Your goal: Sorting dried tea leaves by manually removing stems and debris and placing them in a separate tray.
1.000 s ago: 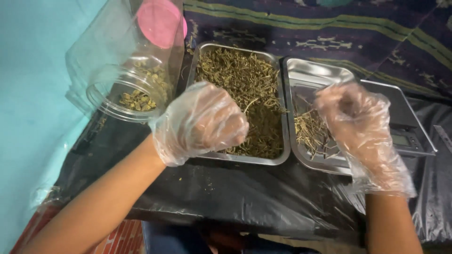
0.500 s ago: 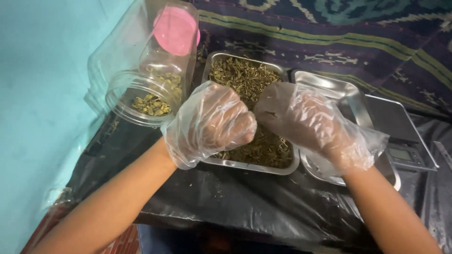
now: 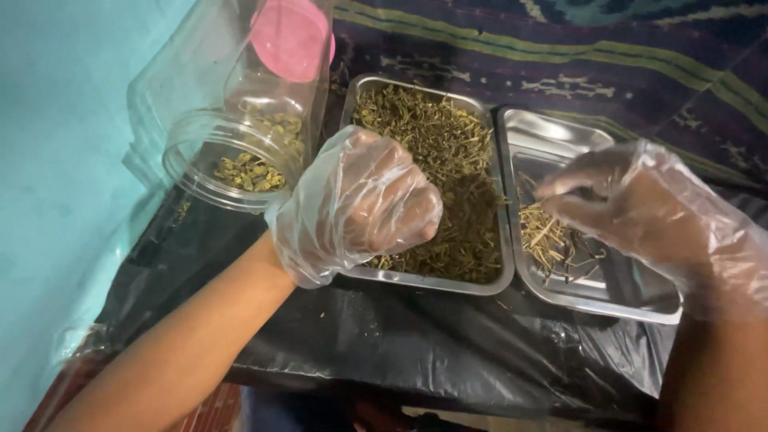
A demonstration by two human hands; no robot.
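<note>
- A low surface wrapped in crinkled black plastic sheeting (image 3: 448, 352) fills the foreground, with a plain turquoise wall (image 3: 56, 160) to the left and a dark purple woven cloth with pale patterned bands (image 3: 560, 56) lying behind.
- On the sheeting stands a rectangular steel tray heaped with dried green-brown herb stalks (image 3: 448, 152); its near left corner is hidden by the left hand.
- Touching it on the right is a second shiny steel tray (image 3: 560, 136), mostly bare, holding a small pile of pale straw-like stems (image 3: 544, 236).
- Left of the trays a clear plastic jar (image 3: 232, 152) lies tilted, mouth toward the camera, with some dried green bits inside; a round pink lid (image 3: 290, 36) shows behind it.
- The left hand (image 3: 360, 204), in a loose clear plastic glove, is curled into a fist over the full tray's near edge; whether it grips any herb cannot be told.
- The right hand (image 3: 640, 208), gloved likewise and blurred, hovers over the second tray, fingertips drawn together and pointing down at the pale stems; whether it pinches anything cannot be told.
</note>
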